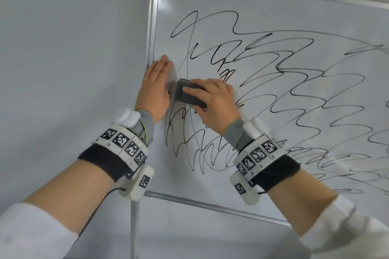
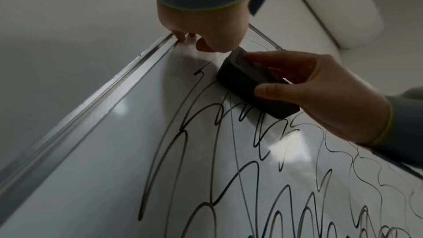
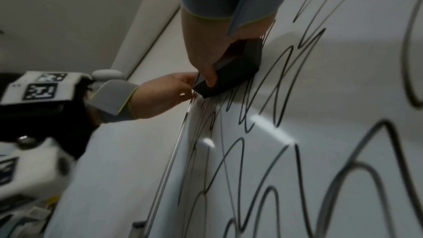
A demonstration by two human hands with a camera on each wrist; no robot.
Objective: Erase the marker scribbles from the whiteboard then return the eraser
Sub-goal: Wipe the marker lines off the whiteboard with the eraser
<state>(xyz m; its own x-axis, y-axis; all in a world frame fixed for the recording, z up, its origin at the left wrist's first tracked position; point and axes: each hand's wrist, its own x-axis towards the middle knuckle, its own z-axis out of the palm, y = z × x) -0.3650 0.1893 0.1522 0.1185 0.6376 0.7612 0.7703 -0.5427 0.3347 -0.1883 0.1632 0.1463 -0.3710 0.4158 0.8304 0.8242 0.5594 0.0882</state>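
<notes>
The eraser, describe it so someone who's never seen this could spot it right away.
Find the whiteboard covered in black scribbles and go to its left edge. There the right hand grips the eraser against the board, beside the flat left hand. It is the only solid dark block among thin lines.

To our left the eraser [image 1: 188, 94] is hemmed in: the left hand [image 1: 156, 86] lies flat just beside it, against the whiteboard's metal frame [image 1: 150, 33]. Rightward, upward and downward, open board [image 1: 315, 17] lets us pass freely.
</notes>
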